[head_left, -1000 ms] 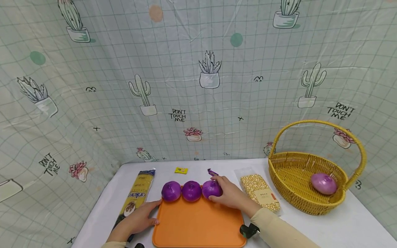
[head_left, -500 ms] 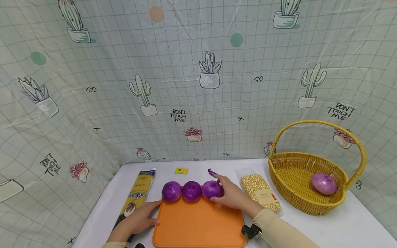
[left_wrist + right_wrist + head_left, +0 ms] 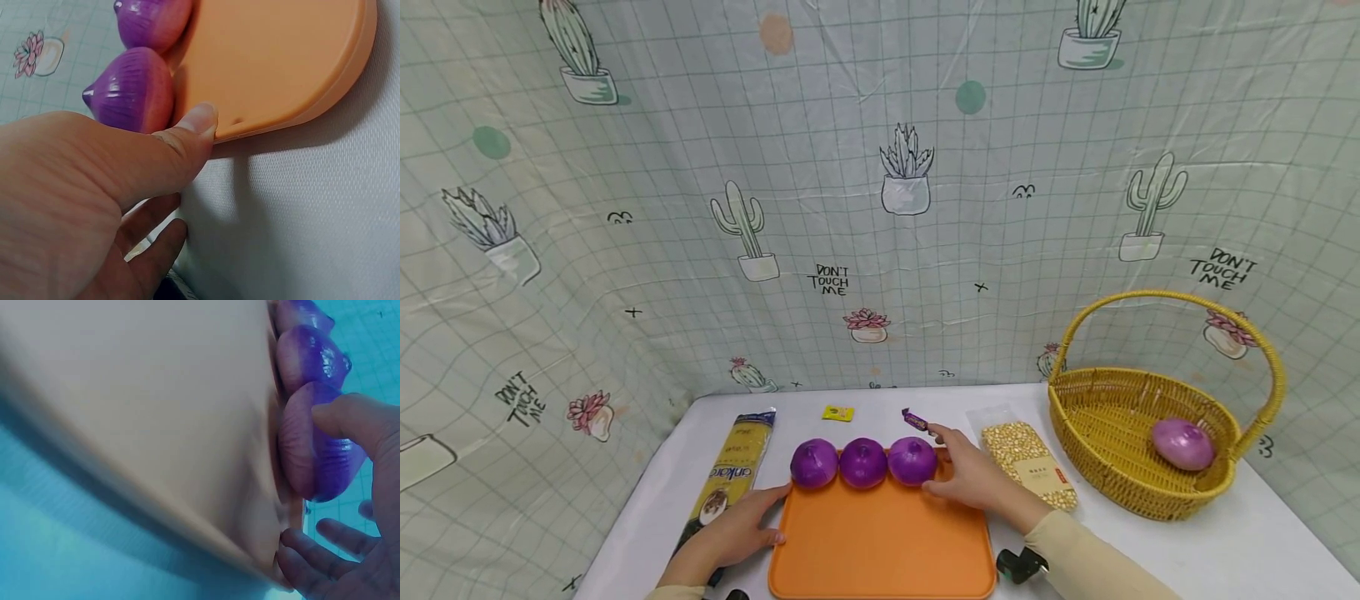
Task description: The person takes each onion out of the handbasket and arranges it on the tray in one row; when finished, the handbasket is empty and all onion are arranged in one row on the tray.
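Three purple onions sit in a row along the far edge of an orange tray (image 3: 880, 546): a left onion (image 3: 814, 463), a middle onion (image 3: 863, 463) and a right onion (image 3: 913, 461). My left hand (image 3: 737, 525) rests at the tray's left side, its thumb (image 3: 199, 119) touching the rim in the left wrist view and its other fingers loose outside. Beside the right onion, my right hand (image 3: 968, 475) holds nothing. Its fingers are spread around the tray's far right corner. In the right wrist view its thumb (image 3: 340, 417) overlaps the nearest onion (image 3: 312, 447).
A yellow wicker basket (image 3: 1120, 479) with one pinkish-purple onion (image 3: 1183, 443) stands at right. A bag of yellow grains (image 3: 1026, 462) lies beside it. A long yellow packet (image 3: 733, 462) lies left of the tray. Behind are a yellow packet (image 3: 838, 412) and a purple-wrapped candy (image 3: 914, 419).
My right hand has let go of the right onion and moved slightly to the right. The onion stays on the tray. The left hand has kept its place.
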A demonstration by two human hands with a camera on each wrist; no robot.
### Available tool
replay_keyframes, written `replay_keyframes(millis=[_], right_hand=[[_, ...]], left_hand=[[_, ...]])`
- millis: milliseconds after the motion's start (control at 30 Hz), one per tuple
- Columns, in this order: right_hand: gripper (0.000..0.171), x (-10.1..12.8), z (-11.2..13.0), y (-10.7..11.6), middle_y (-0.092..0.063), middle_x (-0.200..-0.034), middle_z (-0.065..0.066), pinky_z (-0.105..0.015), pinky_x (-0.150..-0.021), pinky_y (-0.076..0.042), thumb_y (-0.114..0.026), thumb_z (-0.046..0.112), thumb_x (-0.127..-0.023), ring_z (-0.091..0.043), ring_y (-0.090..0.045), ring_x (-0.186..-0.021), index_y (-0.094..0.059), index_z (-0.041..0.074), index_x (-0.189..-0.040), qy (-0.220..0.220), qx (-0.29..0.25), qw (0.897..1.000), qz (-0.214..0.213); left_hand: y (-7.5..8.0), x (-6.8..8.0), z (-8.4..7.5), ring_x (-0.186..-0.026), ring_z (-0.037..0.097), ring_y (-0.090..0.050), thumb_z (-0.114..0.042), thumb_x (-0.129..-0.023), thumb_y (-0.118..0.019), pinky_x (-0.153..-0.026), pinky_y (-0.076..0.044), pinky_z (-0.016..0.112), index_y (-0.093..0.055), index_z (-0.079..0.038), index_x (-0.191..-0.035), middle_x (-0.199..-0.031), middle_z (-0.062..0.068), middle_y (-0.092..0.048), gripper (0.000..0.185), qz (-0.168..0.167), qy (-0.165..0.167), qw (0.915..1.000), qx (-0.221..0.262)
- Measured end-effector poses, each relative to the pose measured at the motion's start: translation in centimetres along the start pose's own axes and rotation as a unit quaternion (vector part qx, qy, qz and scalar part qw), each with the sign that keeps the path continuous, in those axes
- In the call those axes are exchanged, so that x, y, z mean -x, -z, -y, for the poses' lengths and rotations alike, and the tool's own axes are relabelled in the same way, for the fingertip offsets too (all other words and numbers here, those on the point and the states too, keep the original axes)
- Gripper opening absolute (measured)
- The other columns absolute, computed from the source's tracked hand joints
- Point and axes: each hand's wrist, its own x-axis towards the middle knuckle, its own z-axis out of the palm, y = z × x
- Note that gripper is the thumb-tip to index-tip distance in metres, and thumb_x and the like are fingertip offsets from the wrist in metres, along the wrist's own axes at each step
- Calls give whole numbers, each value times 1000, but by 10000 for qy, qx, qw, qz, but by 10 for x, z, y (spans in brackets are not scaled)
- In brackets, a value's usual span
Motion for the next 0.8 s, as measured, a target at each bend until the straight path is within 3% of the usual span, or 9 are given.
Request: replay_keyframes(millis=[400,800], right_hand=[[89,9,-2,7,-58,-128,-21,-51,-94,-57,-88,25,-78,-32,-66,-104,-41,-2,-149,-12,80,10000,-9],[83,22,2,24,-58,-130,-14,-43,-87,-57,-86,21,-81,-26,-64,-105,-43,3,-150,-423,124,9989,-181]], left_hand=[[0,2,-1,-138,44,-44,-18,-86,-81,-114,-34,65,-52,-1,-146,-145,20,-55,69,-31,-22,10000,-26],[1,2,0,-138,44,-44,-18,-86,-82,-115,-34,64,-53,-1,-145,-144,20,-55,69,-78,-93,9999,-40]])
